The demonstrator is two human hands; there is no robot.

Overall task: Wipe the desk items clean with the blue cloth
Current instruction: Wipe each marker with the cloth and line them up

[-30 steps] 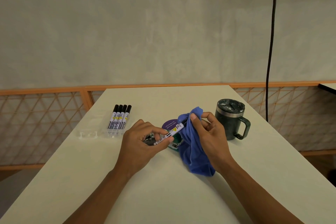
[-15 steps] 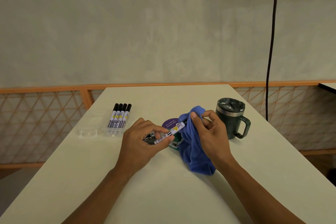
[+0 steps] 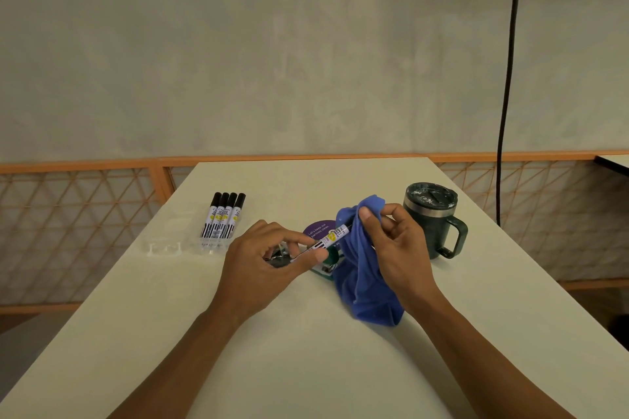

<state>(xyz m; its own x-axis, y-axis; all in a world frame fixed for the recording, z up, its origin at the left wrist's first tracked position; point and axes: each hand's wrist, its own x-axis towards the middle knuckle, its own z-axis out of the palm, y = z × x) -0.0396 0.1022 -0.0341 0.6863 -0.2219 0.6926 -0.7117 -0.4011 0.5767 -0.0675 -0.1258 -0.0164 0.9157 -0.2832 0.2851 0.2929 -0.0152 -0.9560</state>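
the task looked midway: the left hand (image 3: 262,258) pinched one marker (image 3: 328,239) at the surface (image 3: 306,367) centre, the right hand (image 3: 398,248) gripped the blue cloth (image 3: 360,275) round its tip, while four markers (image 3: 223,218) at 10 o'clock and the mug (image 3: 430,218) at 2 o'clock possibly waited.

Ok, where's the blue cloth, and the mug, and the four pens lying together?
blue cloth (image 3: 362,292), head view, on its hanging lower fold.
mug (image 3: 435,228), head view, on its dark green side.
four pens (image 3: 223,219), head view, on the white barrels in the middle of the row.
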